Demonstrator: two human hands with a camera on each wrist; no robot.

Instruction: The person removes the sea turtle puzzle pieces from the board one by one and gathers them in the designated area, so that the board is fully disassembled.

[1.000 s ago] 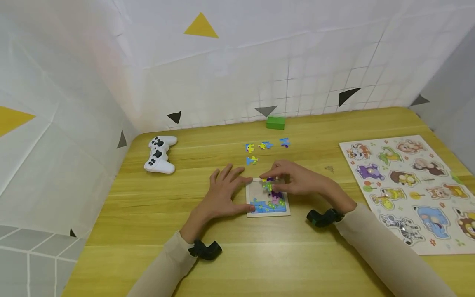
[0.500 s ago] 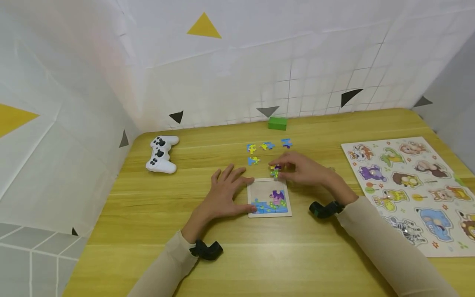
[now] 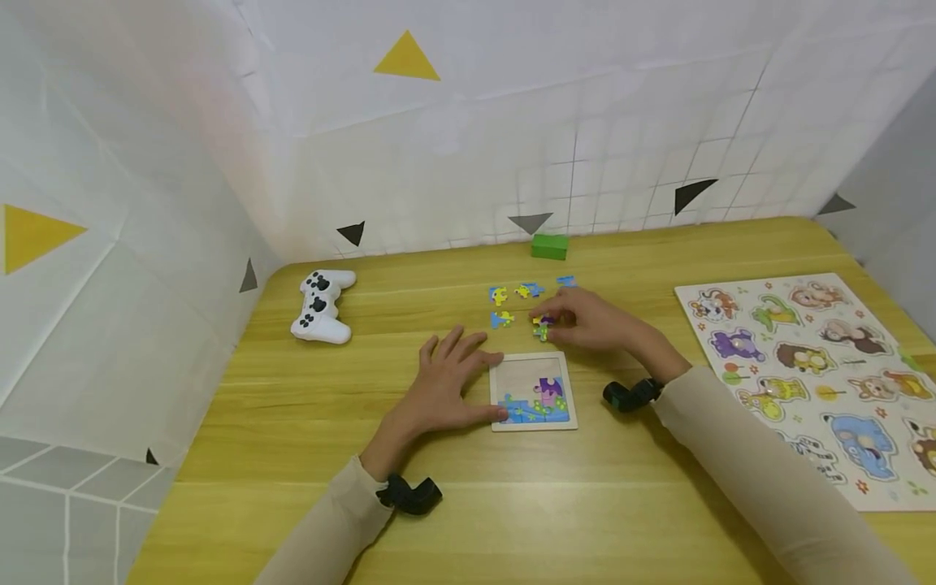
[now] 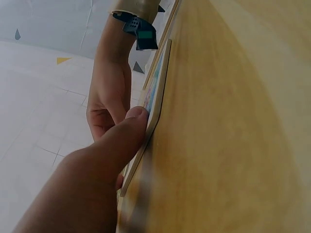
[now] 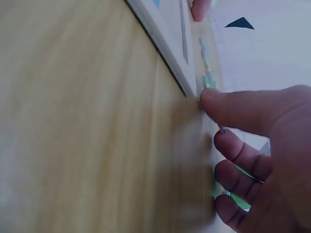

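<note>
A small square wooden puzzle tray [image 3: 534,428] lies mid-table, with blue, pink and purple pieces fitted along its bottom and right side. My left hand [image 3: 444,392] is spread at its left side, thumb on the lower left corner and forefinger by the upper left one. Beyond the tray's upper right corner, my right hand [image 3: 595,325] pinches a yellow, purple and green puzzle piece [image 3: 541,332] low over the table. In the right wrist view, the right thumb [image 5: 228,104] hides most of that piece. Several loose puzzle pieces [image 3: 500,296] lie farther back; the right hand partly covers one.
A white game controller [image 3: 322,306] lies at the back left. A green block [image 3: 549,247] stands by the rear wall. On the right is a large animal peg puzzle board [image 3: 808,382], close to the right forearm. Black wrist mounts [image 3: 410,495] stick out from both sleeves.
My right hand has lifted the pinched piece away from over the tray and carried it back and slightly right onto the table area behind. My left hand keeps its place on the tray.
</note>
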